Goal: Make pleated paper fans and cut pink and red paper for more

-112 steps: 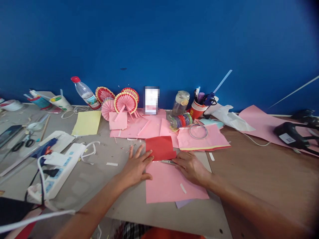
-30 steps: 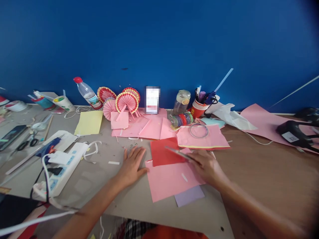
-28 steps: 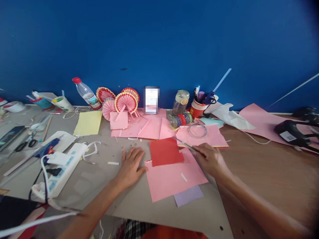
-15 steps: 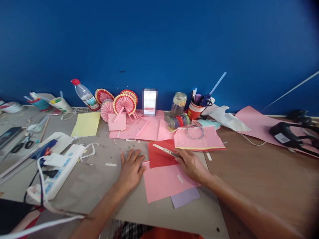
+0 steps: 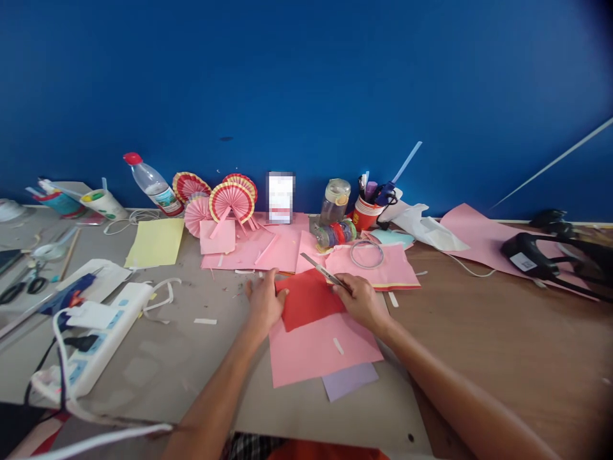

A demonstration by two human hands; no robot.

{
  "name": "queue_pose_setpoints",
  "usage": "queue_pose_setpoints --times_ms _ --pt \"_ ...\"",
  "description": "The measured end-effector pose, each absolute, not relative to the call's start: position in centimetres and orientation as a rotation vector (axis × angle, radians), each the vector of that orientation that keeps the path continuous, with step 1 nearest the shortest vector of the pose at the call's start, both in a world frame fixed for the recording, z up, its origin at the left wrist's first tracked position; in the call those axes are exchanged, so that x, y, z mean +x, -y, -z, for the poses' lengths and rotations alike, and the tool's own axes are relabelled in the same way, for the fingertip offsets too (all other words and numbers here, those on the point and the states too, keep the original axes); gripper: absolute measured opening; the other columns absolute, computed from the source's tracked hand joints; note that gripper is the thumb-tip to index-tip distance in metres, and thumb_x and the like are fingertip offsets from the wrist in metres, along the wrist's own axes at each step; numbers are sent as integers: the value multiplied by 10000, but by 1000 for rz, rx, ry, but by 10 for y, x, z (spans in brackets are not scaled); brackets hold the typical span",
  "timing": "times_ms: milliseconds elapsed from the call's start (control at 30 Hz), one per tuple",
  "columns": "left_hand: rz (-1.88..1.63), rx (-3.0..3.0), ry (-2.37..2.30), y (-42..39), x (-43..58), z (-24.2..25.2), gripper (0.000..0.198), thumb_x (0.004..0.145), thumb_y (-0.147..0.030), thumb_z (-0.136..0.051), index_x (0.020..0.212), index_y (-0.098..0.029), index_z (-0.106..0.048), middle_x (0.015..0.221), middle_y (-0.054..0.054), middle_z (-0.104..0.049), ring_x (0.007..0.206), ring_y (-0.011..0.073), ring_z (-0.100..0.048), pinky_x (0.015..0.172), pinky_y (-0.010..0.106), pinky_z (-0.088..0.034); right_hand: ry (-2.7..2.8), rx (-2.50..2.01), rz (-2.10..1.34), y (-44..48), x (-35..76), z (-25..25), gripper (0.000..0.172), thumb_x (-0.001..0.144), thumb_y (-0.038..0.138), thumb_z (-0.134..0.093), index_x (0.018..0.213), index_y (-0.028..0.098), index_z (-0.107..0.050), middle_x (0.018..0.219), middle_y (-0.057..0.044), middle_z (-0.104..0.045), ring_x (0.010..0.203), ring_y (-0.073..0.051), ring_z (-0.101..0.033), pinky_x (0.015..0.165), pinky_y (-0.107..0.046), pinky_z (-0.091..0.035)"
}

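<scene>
My left hand (image 5: 266, 301) pinches the left edge of a red sheet of paper (image 5: 310, 298), its thumb on top. My right hand (image 5: 364, 303) is closed around a utility knife (image 5: 322, 268), blade pointing up and to the left above the red sheet. Its fingers are at the red sheet's right edge; whether they grip the paper too is hidden. Beneath the red sheet lies a larger pink sheet (image 5: 306, 358) with a small white strip (image 5: 338, 346) on it. A purple piece of paper (image 5: 350, 381) sticks out below the pink one.
Folded paper fans (image 5: 232, 203) lean at the back near a bottle (image 5: 154, 185) and a lit phone (image 5: 280, 198). A red cup of pens (image 5: 368, 214) stands behind a wire ring (image 5: 366, 254). At left are a power strip (image 5: 108, 335), scissors (image 5: 29, 284) and yellow paper (image 5: 156, 243).
My left hand has gone from lying flat on the table to pinching the red sheet, which is now tilted. The utility knife has turned more steeply in my right hand. The view has shifted slightly.
</scene>
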State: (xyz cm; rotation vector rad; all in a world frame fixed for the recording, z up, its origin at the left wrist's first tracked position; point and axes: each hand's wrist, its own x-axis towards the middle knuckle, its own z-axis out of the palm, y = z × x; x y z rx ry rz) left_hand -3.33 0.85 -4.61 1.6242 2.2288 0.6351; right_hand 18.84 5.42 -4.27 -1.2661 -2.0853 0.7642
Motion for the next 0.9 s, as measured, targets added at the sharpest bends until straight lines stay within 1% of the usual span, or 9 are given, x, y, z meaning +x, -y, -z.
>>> queue_pose_setpoints --times_ms 100,167,267,400,500,567,667,733,900 --pt "-943 1577 -2068 -8 -42 38 309 772 -165 -562 1076 -216 -585 993 57 -686 972 218 -608 1001 449 -359 1924 -1264 -847 -56 189 41 183 834 264 -460 886 182 -614 728 -28 -635 661 -170 -557 620 -265 -400" --pt "-1164 1514 -2020 -6 -55 27 212 779 -234 -568 984 -210 -615 951 42 -673 901 193 -610 878 371 -456 1772 -1263 -877 -58 193 38 212 849 301 -458 948 176 -597 767 -28 -616 692 -168 -545 637 -269 -408" --pt "-1555 1506 -1936 -1 -72 9 129 817 -286 -556 901 -203 -610 882 17 -637 841 156 -601 834 322 -474 1563 -1277 -907 -60 198 35 249 830 345 -510 1007 181 -571 700 13 -526 638 -144 -479 612 -265 -393" --pt "-1871 1746 -1714 9 -77 -3 71 814 -163 -556 847 -207 -601 914 16 -611 933 156 -580 904 353 -449 1388 -1211 -1223 -61 198 36 231 784 345 -581 959 195 -589 571 59 -434 539 -113 -406 541 -248 -343" --pt "-1795 1942 -1723 24 -67 7 213 794 -51 -497 874 -215 -606 992 29 -612 998 172 -565 910 388 -444 1246 -1059 -1558 -59 192 39 237 780 386 -594 897 181 -621 528 61 -417 516 -108 -416 526 -249 -349" --pt "-1709 2026 -1728 38 -57 19 277 777 -9 -467 895 -220 -601 1033 35 -605 1031 183 -557 907 404 -452 1157 -998 -1712 -55 186 39 277 769 419 -612 912 182 -634 604 42 -487 504 -92 -423 516 -248 -358" --pt "-1650 2035 -1786 59 -43 36 310 762 20 -437 884 -217 -595 1045 43 -589 1039 186 -552 904 407 -467 1033 -1068 -1892 -47 178 39 409 759 449 -622 1097 220 -590 754 25 -582 417 -49 -337 433 -232 -313" --pt "-1585 2039 -1794 70 -36 43 316 760 23 -427 888 -215 -592 1059 51 -580 1038 185 -551 892 395 -481 1024 -1148 -2003 -40 174 38 508 751 443 -632 1202 236 -526 667 57 -551 379 -44 -273 389 -214 -259" --pt "-1242 2231 -1537 88 -32 49 390 742 61 -385 925 -220 -586 1072 59 -590 1111 201 -510 980 457 -442 1252 -1292 -1923 -33 172 36 541 672 274 -681 1188 195 -536 638 63 -525 493 -83 -452 452 -202 -339"
